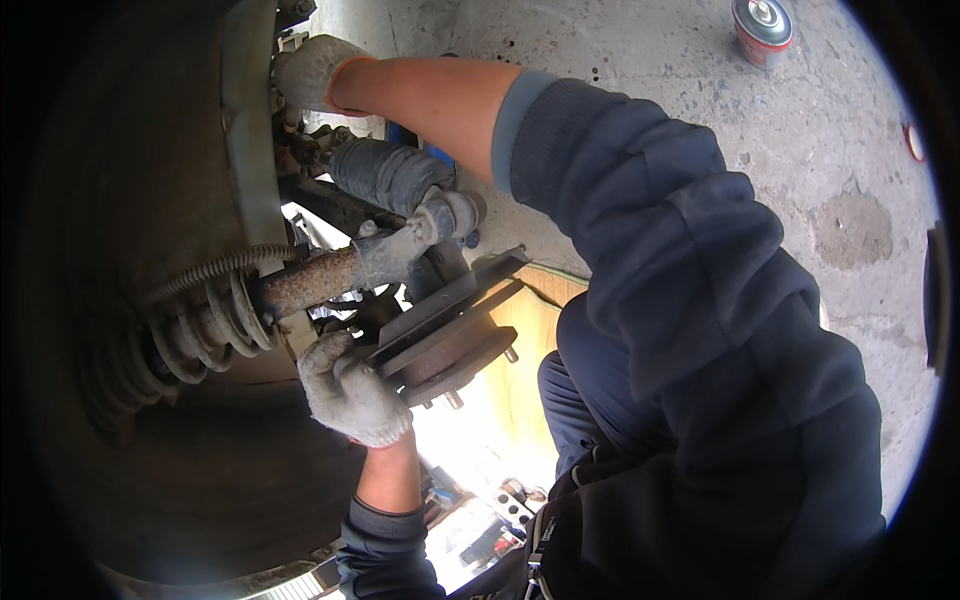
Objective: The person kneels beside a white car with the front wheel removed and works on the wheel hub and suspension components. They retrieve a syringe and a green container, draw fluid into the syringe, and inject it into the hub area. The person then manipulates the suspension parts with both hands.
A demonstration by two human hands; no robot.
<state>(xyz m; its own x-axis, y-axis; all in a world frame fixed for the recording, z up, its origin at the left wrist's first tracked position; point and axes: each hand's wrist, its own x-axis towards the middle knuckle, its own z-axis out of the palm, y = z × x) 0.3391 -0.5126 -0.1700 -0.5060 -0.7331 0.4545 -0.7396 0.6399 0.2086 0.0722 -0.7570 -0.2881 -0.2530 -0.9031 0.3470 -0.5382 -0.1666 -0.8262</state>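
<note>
My left hand (352, 392), in a white knit glove, is closed at the near edge of the brake disc (430, 312), its fingers curled and partly hidden. Wheel studs stick out of the hub (465, 368) in front of the disc. Stretched away to the far side, my gloved right hand (315, 75) reaches in by the wheel arch edge, where its fingertips are hidden. Between both hands lie a rusty shock absorber strut (310, 283) with a coil spring (225, 325) and a ribbed rubber boot (385, 175).
The wheel arch panel (245, 150) borders the left side. On the stained concrete floor (620, 60) stands a spray can (762, 30) at the far right. A tan board (545, 310) lies beneath the hub. Tools and parts (510, 505) lie near the lower edge, partly washed out by glare.
</note>
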